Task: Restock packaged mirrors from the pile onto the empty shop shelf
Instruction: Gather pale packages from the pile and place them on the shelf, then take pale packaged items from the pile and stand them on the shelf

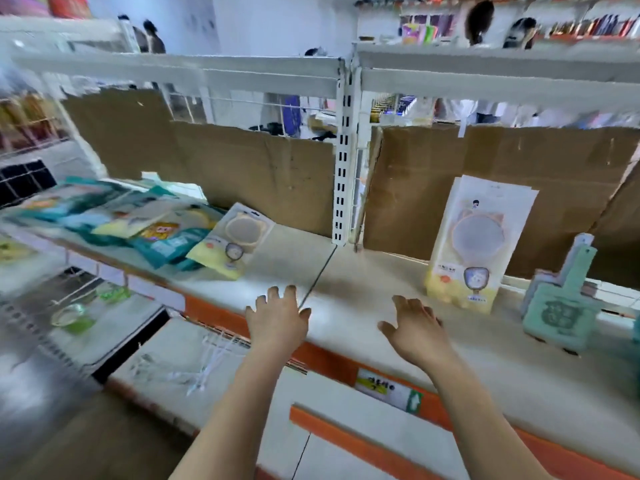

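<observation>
Head view: left hand (277, 322) and right hand (417, 332) hover empty, fingers (274, 296) spread, left of the upright packaged mirror (476, 237); a careless brush could topple it.

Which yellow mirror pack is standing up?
The yellow pack on the right, which stands upright in front of the cardboard. The other yellow pack lies slanted at the edge of the pile.

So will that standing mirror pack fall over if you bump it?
Probably: the mirror pack stands tall and thin on its bottom edge, apparently against the cardboard. It looks flat and stiff, so it would likely tip whole, not bend.
</observation>
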{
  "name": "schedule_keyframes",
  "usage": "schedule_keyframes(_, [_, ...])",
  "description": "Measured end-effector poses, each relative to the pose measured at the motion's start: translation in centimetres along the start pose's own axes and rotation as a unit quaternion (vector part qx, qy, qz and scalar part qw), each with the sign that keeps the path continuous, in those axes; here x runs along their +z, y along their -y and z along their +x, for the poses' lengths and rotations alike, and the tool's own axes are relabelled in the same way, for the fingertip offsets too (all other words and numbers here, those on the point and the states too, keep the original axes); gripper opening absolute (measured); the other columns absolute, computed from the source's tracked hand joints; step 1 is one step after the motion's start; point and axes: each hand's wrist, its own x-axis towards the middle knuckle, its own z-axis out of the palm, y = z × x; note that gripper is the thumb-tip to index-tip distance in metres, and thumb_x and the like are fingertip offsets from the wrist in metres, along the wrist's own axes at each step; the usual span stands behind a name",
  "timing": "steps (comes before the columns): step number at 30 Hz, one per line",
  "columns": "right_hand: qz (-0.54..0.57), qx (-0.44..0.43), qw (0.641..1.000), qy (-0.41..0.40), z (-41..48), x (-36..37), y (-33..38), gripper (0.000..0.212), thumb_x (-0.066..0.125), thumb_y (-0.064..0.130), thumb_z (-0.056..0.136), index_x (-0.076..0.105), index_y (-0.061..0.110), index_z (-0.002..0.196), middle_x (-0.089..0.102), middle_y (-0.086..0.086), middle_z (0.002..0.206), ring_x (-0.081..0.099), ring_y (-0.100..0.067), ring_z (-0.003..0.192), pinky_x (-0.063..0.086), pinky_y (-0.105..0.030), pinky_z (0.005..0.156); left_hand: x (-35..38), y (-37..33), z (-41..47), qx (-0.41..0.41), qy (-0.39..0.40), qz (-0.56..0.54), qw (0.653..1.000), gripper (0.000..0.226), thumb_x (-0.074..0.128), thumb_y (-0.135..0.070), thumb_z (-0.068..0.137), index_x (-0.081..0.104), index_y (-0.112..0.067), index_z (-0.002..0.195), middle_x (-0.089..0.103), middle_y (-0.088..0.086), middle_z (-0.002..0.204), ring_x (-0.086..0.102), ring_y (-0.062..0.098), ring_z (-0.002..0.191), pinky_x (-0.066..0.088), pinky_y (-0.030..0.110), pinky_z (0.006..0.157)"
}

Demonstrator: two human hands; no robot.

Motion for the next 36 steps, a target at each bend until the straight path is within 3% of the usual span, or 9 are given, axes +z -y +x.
schedule_keyframes(11, [-0.005, -0.137, 0.99, 0.039, 0.6, 1.8, 13.3, 0.055, 0.045, 0.044, 0.094, 0.031, 0.017, 0.139, 0.043, -0.01, 0.137, 0.041, -0.032, 0.124, 0.038, -0.041, 0.096, -3.0, 11.7, -3.0, -0.089, -0.023, -0.028, 0.995, 0.048, 0.042, -0.046, 0.095, 0.037, -0.019, 0.135, 0.042, 0.008, 0.138, 0.042, 0.031, 0.125, 0.039, 0.045, 0.097])
schedule_keyframes(27, [0.005, -0.18, 0.983, 0.028, 4.0, 7.4, 33.4, 0.055, 0.048, 0.045, 0.093, 0.035, 0.017, 0.138, 0.044, -0.011, 0.138, 0.043, -0.031, 0.124, 0.042, -0.042, 0.096, -6.7, 30.1, 0.5, -0.13, -0.028, -0.061, 0.989, 0.053, 0.041, -0.045, 0.096, 0.028, -0.023, 0.142, 0.038, 0.006, 0.143, 0.041, 0.031, 0.127, 0.035, 0.045, 0.1])
schedule_keyframes(36, [0.013, -0.208, 0.978, 0.028, 11.2, 8.5, 41.9, 0.053, 0.049, 0.042, 0.093, 0.036, 0.014, 0.136, 0.046, -0.014, 0.134, 0.046, -0.033, 0.12, 0.044, -0.041, 0.093, -7.3, 37.3, 8.1, -0.147, -0.036, -0.056, 0.987, 0.052, 0.041, -0.046, 0.095, 0.03, -0.024, 0.141, 0.04, 0.006, 0.141, 0.041, 0.03, 0.127, 0.037, 0.044, 0.101])
